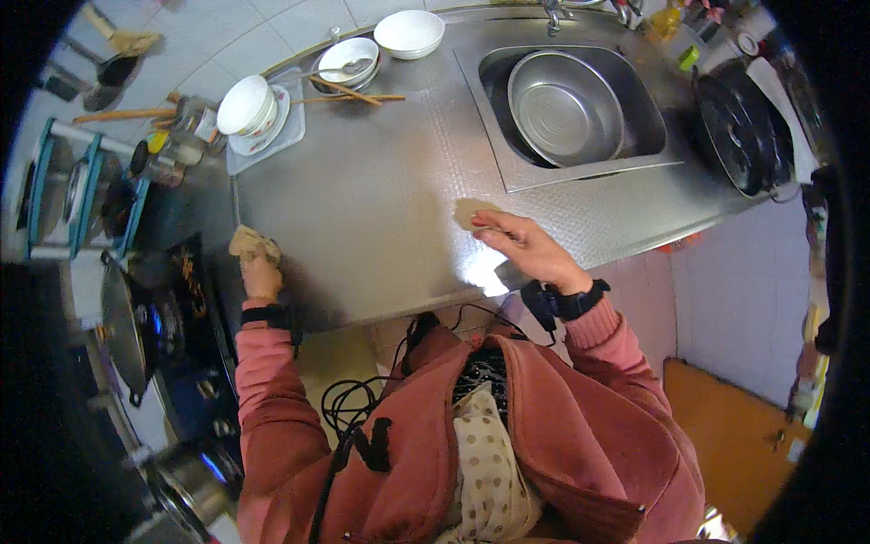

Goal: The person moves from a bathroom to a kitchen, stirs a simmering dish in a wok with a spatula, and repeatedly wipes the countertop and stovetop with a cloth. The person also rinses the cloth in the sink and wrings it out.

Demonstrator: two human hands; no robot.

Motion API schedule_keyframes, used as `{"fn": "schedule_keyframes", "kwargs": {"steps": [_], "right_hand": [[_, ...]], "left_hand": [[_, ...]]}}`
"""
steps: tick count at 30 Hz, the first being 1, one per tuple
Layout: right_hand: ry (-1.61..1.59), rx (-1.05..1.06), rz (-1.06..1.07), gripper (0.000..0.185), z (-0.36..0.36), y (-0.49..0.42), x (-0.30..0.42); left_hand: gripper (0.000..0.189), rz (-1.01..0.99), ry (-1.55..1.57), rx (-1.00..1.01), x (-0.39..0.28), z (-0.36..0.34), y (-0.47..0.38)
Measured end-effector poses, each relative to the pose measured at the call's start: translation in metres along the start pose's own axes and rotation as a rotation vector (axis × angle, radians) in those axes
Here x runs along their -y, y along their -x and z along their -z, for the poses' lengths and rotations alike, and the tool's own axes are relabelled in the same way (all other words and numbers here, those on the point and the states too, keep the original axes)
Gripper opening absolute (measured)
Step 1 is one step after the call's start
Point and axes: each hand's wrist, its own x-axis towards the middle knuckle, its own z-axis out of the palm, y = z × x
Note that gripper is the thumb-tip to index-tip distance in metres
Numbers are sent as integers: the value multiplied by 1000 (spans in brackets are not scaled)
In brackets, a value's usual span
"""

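At the left end of the stainless steel countertop (353, 231), my left hand (261, 277) grips a crumpled beige cloth (253, 243). The cloth lies against the counter's left edge, beside the black stove. My right hand (537, 248) is over the front part of the counter, left of the sink. Its fingers are loosely extended and nothing shows in them; whether they touch the metal I cannot tell. A steel basin (564, 109) sits tilted inside the sink (642, 143).
White bowls (246, 105) stand on a plate and tray at the back left. Nearby are another bowl with a spoon (353, 66), chopsticks (353, 92) and stacked bowls (409, 34). Right of the sink leans a black pan (734, 129). A wok (126, 326) is on the left. Black cables (353, 401) hang before me.
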Motion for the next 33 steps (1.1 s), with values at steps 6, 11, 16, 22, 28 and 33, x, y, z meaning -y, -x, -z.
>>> {"fn": "schedule_keyframes", "kwargs": {"steps": [6, 11, 16, 22, 28, 33], "right_hand": [[-13, -81, -1, 39, 76, 63, -10], [-88, -166, -44, 39, 113, 98, -15], [-77, -229, -59, 42, 133, 113, -28], [-218, -368, -61, 46, 151, 121, -32], [-204, -450, -125, 46, 150, 121, -23], [-172, -408, -103, 44, 156, 118, -32]], "left_hand": [[67, -41, 47, 99, -129, 8, 80], [70, -274, -24, 30, -256, 10, 102], [65, -387, 34, -31, -336, 18, 34], [40, -495, -52, -199, -394, 5, -81], [34, -392, 64, 54, -430, 10, -159], [24, -449, 196, -107, -415, -5, -150]]}}
